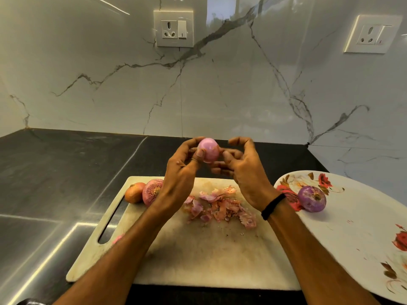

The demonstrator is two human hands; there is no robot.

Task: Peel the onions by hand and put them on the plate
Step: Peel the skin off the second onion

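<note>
My left hand [184,164] grips a smooth pink peeled onion [208,149], held up above the cutting board [198,249]. My right hand [241,161] hovers just right of the onion with fingers loosely curled; its fingertips look blurred and I cannot tell whether they touch the onion. Two unpeeled onions lie at the board's far left: an orange-brown one [134,192] and a pink one [152,192]. A purple peeled onion [312,198] sits on the white flowered plate [352,234] at the right. A heap of onion skins [220,208] lies on the board's middle.
The board and plate rest on a dark countertop [55,183]. A marble-patterned wall with two power sockets [173,28] [372,34] stands behind. A small pink skin scrap [117,238] lies near the board's handle slot.
</note>
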